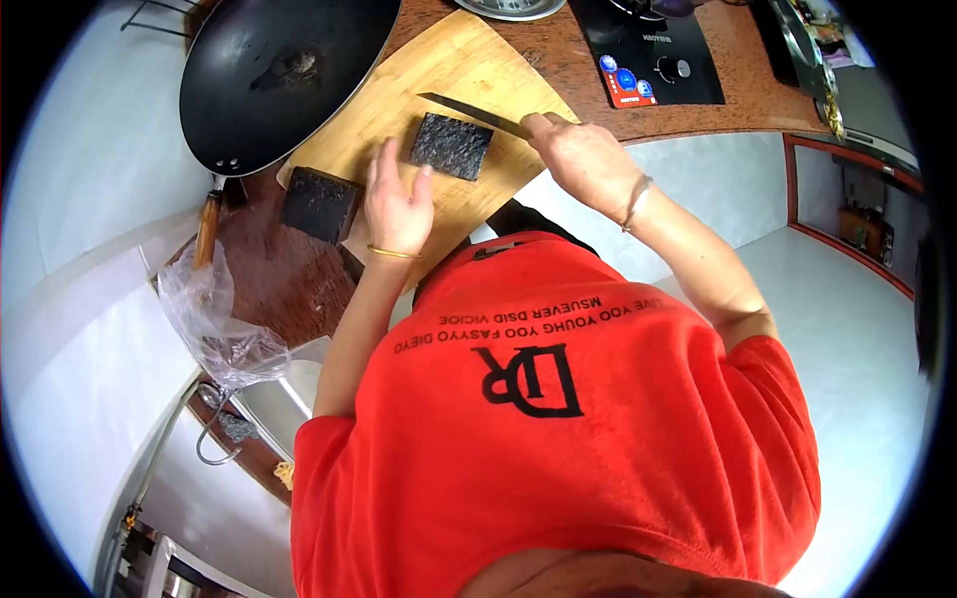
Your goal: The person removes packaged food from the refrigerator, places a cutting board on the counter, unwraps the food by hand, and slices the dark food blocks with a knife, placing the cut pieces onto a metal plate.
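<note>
A dark, rough-surfaced square block point(451, 147) lies on the wooden cutting board point(518, 85). Beside its lower left edge is my left hand point(398, 206), fingers apart and nothing held, with the thumb close to the block. My right hand point(581, 159) is closed round the handle end of a knife point(474, 111), whose blade points left across the board just above the block. A second dark block point(320, 204) sits at the board's lower left edge, to the left of my left hand.
A black wok point(284, 75) with a wooden handle point(206, 231) is at the upper left. Below it hangs a clear plastic bag point(214, 319). A black cooker point(653, 55) stands at the upper right, and a metal dish point(510, 8) at the top edge.
</note>
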The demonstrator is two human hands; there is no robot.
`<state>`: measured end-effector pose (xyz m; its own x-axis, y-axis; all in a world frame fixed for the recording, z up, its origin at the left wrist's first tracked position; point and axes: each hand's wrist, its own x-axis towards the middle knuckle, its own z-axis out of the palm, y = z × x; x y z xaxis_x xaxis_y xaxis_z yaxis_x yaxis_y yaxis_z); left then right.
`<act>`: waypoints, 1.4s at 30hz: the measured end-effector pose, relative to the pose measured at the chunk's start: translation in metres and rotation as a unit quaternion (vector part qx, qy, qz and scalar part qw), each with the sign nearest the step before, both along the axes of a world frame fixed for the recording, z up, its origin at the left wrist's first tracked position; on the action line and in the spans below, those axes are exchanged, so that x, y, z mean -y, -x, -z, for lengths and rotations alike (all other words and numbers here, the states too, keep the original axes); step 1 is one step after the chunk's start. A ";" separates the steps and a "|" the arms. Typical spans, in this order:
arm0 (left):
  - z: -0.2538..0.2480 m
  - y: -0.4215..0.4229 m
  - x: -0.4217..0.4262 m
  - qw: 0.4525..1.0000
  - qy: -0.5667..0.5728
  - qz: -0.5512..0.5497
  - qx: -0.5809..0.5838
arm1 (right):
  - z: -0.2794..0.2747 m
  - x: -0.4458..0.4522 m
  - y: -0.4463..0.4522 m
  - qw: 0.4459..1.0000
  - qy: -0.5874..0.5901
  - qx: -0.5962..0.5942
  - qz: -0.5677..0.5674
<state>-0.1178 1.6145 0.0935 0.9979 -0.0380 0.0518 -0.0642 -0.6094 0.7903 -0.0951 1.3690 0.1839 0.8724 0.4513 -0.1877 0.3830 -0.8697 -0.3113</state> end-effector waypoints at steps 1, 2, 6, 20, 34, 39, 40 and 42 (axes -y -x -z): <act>-0.004 -0.005 0.000 0.999 0.007 -0.027 0.038 | -0.003 -0.006 -0.002 1.000 0.019 0.013 -0.012; -0.007 -0.013 0.001 0.995 0.032 -0.045 0.084 | -0.005 -0.010 -0.003 1.000 0.020 0.014 -0.013; -0.012 -0.055 -0.003 0.989 0.038 -0.024 0.142 | -0.008 -0.022 -0.007 0.998 0.048 -0.016 -0.030; -0.008 -0.140 0.045 0.984 0.139 0.105 0.025 | -0.012 -0.031 -0.011 0.989 0.097 -0.105 -0.040; -0.006 -0.134 0.064 0.978 -0.030 0.204 0.035 | -0.013 -0.032 -0.030 0.979 0.077 -0.164 -0.099; -0.003 -0.140 0.063 0.970 -0.042 0.237 0.031 | -0.024 -0.036 -0.051 0.961 0.090 -0.230 -0.126; -0.002 -0.142 0.063 0.970 -0.039 0.238 0.029 | -0.024 -0.036 -0.055 0.958 0.081 -0.249 -0.121; 0.000 -0.145 0.063 0.965 -0.050 0.253 0.035 | -0.018 -0.040 -0.060 0.950 0.094 -0.271 -0.127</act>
